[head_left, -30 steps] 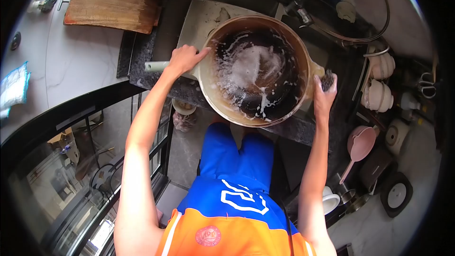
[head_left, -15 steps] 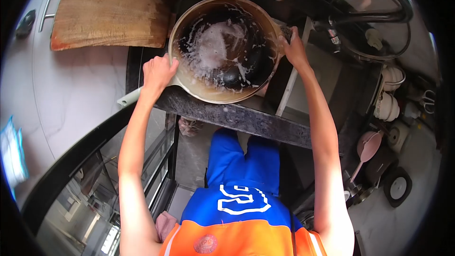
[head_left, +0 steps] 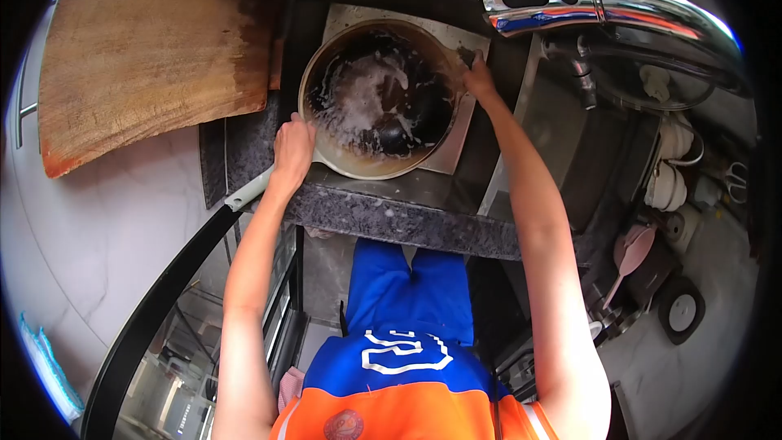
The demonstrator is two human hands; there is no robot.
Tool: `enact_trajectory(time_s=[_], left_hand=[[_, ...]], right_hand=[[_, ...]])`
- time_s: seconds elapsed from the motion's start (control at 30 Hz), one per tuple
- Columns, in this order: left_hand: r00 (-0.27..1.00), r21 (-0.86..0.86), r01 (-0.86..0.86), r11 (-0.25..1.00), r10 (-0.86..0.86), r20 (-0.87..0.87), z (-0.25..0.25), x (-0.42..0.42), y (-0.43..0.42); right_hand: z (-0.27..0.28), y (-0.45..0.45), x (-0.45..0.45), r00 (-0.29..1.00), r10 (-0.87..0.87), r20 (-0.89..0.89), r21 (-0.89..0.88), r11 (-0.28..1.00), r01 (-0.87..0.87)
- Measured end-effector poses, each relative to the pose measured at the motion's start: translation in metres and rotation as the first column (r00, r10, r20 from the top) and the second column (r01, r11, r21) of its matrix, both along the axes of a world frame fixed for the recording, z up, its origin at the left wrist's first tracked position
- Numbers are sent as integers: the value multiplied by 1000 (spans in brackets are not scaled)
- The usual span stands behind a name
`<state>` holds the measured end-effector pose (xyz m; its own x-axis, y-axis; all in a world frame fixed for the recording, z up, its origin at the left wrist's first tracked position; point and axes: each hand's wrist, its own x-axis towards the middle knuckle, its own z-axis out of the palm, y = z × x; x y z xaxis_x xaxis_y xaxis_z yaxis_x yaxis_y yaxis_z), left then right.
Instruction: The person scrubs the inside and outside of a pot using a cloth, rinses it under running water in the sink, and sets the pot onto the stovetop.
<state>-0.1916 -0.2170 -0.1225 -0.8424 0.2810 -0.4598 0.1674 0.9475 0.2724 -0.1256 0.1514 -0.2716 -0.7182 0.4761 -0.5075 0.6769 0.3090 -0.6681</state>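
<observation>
A large, deep pan [head_left: 383,165] with a pale rim and dark inside holds foamy, brownish water. My left hand [head_left: 295,147] is closed on its left edge, close to where the long pale handle [head_left: 248,189] joins. My right hand [head_left: 479,77] is closed at the short grip on the pan's far right side. A small dark grey scrubber-like pad [head_left: 467,56] shows by my right fingertips; its kind is hard to make out. Under the pan lies a flat, pale, square-cornered panel [head_left: 448,155], partly hidden by it.
A chrome faucet [head_left: 603,12] arches in from the upper right. To the left stands a wooden cutting board [head_left: 155,49]. The dark stone counter edge [head_left: 399,212] runs between my body and the pan. Bowls [head_left: 668,187] and a pink ladle-like utensil [head_left: 631,257] are at the right.
The pan is lower, still between both hands, and the pale panel beneath it has come into view. My left hand has shifted right and down in the picture. The camera view has also shifted.
</observation>
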Motion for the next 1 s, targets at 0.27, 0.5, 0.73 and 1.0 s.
enact_trajectory(time_s=[0.27, 0.5, 0.73, 1.0], left_hand=[[997, -105, -56, 993, 50, -64, -17, 7, 8], [894, -183, 208, 961, -262, -364, 16, 20, 71], [942, 36, 282, 959, -270, -200, -22, 32, 115], [878, 27, 464, 885, -456, -148, -108, 18, 139]], right_hand=[[-9, -28, 5, 995, 37, -89, 32, 999, -34], [14, -41, 3, 874, 170, -454, 492, 866, 87], [261, -59, 15, 662, 29, -749, -191, 947, -257], [333, -24, -95, 501, 502, -705, 113, 777, -619]])
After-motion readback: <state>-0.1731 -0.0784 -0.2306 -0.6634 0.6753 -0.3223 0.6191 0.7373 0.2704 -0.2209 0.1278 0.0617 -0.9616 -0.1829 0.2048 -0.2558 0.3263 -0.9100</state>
